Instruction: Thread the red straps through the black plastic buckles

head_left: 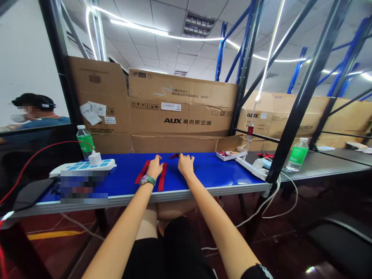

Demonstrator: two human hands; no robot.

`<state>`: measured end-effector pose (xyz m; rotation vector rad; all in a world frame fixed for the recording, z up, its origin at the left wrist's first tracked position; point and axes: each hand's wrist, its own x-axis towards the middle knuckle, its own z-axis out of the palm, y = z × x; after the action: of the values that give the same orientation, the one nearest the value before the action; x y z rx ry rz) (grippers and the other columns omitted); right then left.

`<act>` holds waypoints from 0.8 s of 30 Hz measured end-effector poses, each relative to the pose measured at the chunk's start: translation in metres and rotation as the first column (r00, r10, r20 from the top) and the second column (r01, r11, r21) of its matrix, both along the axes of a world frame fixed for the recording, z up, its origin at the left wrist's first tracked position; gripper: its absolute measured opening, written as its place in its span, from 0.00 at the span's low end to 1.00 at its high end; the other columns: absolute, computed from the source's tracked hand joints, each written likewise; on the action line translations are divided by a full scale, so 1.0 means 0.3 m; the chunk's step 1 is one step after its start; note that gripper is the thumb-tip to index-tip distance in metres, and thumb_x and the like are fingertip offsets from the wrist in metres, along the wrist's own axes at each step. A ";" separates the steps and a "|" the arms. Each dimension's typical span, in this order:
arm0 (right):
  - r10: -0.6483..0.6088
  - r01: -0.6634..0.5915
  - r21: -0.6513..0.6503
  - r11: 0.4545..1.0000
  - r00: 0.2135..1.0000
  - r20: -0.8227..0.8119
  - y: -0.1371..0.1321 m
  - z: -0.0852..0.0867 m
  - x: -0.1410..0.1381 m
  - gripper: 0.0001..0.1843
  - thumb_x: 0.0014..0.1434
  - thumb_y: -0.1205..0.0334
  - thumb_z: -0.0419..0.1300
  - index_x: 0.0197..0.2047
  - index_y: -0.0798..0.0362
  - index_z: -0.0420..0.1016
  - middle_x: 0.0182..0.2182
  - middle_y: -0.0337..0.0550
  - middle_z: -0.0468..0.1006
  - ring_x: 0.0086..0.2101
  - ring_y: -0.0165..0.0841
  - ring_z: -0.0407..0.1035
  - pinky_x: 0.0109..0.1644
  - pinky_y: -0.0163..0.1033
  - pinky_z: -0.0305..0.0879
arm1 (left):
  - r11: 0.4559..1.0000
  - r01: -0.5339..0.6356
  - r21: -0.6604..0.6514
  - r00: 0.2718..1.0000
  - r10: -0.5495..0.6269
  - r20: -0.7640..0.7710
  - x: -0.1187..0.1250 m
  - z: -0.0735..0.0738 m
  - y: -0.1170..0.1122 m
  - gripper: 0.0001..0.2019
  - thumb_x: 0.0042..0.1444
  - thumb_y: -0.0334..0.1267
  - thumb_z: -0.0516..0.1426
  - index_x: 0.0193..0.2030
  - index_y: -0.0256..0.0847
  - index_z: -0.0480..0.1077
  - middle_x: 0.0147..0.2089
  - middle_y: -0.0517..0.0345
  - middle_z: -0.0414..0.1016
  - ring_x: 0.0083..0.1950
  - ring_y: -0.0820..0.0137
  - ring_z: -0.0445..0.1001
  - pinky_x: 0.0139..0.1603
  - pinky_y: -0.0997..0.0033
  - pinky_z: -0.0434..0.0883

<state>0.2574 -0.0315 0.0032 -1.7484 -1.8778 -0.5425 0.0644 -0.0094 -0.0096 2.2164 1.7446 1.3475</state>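
Hands open, nothing gripped. My left hand [155,168] is palm down between two red strips [162,177] on the blue tabletop [215,170]; can't tell if it's touching them. My right hand [186,164] is also palm down, fingers spread, just beside a small dark red piece [174,156]. Green wristwatch [147,179] on my left wrist. To the right, an open cardboard tray [231,155] holds small red-and-white packets. To the left, a white power strip [87,166] with a plug in it and a green-labelled water bottle [85,142]. AUX cardboard cartons [181,104] stand behind the tabletop.
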 end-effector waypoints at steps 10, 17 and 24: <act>-0.076 0.080 0.025 0.996 0.986 -0.150 -0.022 0.012 0.004 0.15 0.69 0.60 0.46 0.47 0.57 0.71 0.44 0.60 0.78 0.48 0.47 0.66 0.54 0.51 0.52 | 1.000 0.017 -0.025 0.932 -0.025 -0.363 0.026 0.011 -0.078 0.17 0.55 0.54 0.60 0.46 0.51 0.80 0.51 0.48 0.79 0.56 0.48 0.70 0.58 0.41 0.59; -0.103 0.115 0.048 0.992 0.974 -0.202 -0.023 0.013 0.010 0.17 0.70 0.63 0.42 0.48 0.57 0.71 0.46 0.61 0.77 0.49 0.48 0.64 0.53 0.52 0.52 | 0.989 -0.104 -0.103 0.922 0.057 -0.383 0.024 0.005 -0.057 0.14 0.62 0.40 0.53 0.40 0.47 0.82 0.45 0.43 0.81 0.54 0.46 0.72 0.57 0.35 0.58; -0.085 0.101 0.057 0.993 0.968 -0.236 -0.008 -0.004 0.015 0.17 0.69 0.67 0.42 0.48 0.56 0.71 0.45 0.58 0.77 0.47 0.46 0.65 0.52 0.51 0.52 | 0.931 -0.141 -0.338 0.959 0.044 -0.279 0.019 -0.044 -0.025 0.23 0.62 0.46 0.49 0.62 0.60 0.70 0.70 0.53 0.65 0.70 0.43 0.59 0.61 0.20 0.48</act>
<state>0.2620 -0.0339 0.0019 -1.7784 -1.6045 -0.4108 0.0701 -0.0169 -0.0229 2.2072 2.0090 0.6859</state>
